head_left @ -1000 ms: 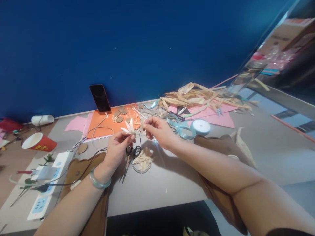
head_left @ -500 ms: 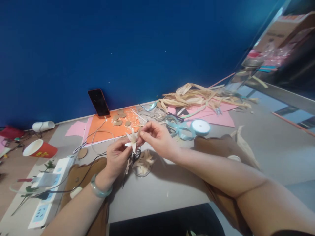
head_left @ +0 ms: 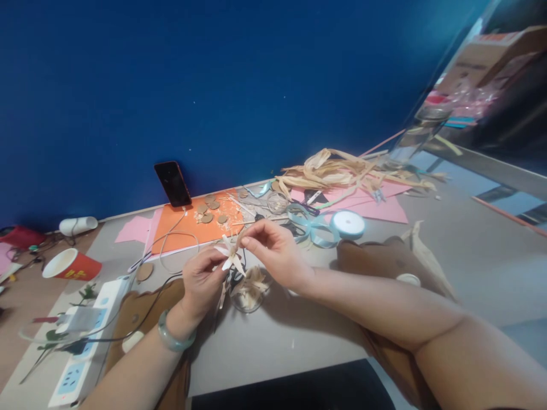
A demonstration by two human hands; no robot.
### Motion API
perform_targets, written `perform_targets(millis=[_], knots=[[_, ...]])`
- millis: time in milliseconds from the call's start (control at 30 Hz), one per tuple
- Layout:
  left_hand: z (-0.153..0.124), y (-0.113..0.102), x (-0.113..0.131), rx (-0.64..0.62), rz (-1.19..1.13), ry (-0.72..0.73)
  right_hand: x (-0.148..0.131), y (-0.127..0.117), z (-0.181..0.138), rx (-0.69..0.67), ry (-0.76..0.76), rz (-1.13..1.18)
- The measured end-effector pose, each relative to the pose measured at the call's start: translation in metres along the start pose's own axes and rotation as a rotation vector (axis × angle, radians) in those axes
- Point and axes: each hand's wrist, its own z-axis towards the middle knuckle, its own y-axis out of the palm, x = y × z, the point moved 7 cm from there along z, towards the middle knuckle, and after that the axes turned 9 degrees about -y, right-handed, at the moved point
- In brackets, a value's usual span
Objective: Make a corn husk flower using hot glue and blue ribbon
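Note:
A pale handmade flower [head_left: 232,255] with pointed petals, apparently of dried corn husk, is held up over the table. My left hand [head_left: 204,280], with a jade-coloured bangle [head_left: 174,335] at the wrist, pinches it from below. My right hand [head_left: 273,250] pinches a small tan husk piece [head_left: 240,236] at the flower's right edge; whether that piece is joined to the flower I cannot tell. Just beneath my hands stands a clear round dish [head_left: 249,293] of cut husk pieces. Dark-handled scissors, partly hidden, lie by the dish's left side.
Dried corn husks [head_left: 329,171] pile up at the back right over pink paper. Near them lies a spool of light blue ribbon [head_left: 348,223]. Orange paper [head_left: 173,228] bears cardboard discs. A phone [head_left: 172,183] leans on the blue wall. A power strip [head_left: 85,347] and red paper cup [head_left: 72,265] are left.
My right hand has shifted slightly down, still pinching beside the flower. The flower has tilted and sits slightly lower in my left hand. The view has moved a little.

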Motion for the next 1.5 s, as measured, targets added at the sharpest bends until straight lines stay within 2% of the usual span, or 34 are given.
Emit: perform_targets(millis=[200, 467, 700, 1000, 1167, 1500], knots=[[-0.001, -0.001, -0.002, -0.015, 0.008, 0.033, 0.000, 0.004, -0.003, -0.007, 0.000, 0.056], [0.000, -0.003, 0.008, 0.018, 0.079, 0.109, 0.000, 0.007, -0.005, -0.005, 0.029, 0.156], [0.000, -0.005, 0.007, 0.018, 0.092, 0.118, 0.002, 0.007, -0.007, -0.002, 0.063, 0.145], [-0.001, -0.007, -0.003, 0.024, 0.019, 0.018, -0.004, 0.009, -0.007, -0.024, 0.021, 0.163], [0.000, -0.006, 0.000, -0.022, 0.021, 0.058, -0.003, 0.007, -0.008, -0.028, 0.017, 0.128], [0.000, -0.007, 0.008, -0.021, 0.103, 0.138, -0.006, 0.007, -0.008, -0.051, -0.019, 0.101]])
